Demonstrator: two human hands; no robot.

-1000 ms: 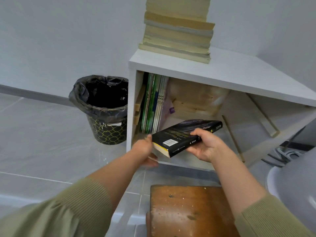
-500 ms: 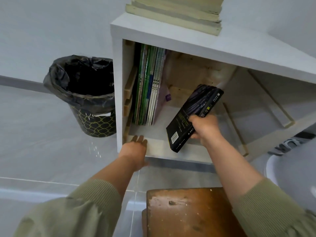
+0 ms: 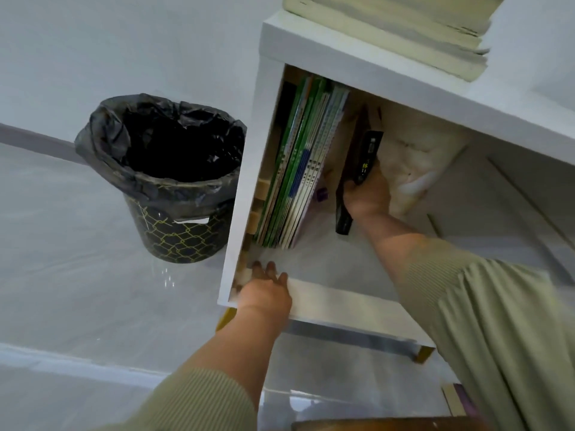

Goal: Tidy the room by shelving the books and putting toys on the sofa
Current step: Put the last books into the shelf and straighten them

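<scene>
A white shelf unit (image 3: 357,57) stands on the tiled floor. Inside its left end, several thin green and white books (image 3: 298,169) stand upright, leaning left. My right hand (image 3: 367,194) reaches deep into the compartment and grips a black book (image 3: 357,169), which stands almost upright just right of the green books, with a gap between them. My left hand (image 3: 264,290) rests with straight fingers on the front left corner of the shelf's bottom board. Neither toys nor a sofa appear in view.
A black bin (image 3: 174,181) lined with a black bag stands left of the shelf. A stack of pale old books (image 3: 404,23) lies on the shelf top. A brown wooden stool (image 3: 389,424) edge shows at the bottom, with a book (image 3: 457,402) on the floor beside it.
My right hand has turned the black book from flat to upright and pushed it deeper into the shelf beside the green books. My left hand has settled on the shelf's front corner.
</scene>
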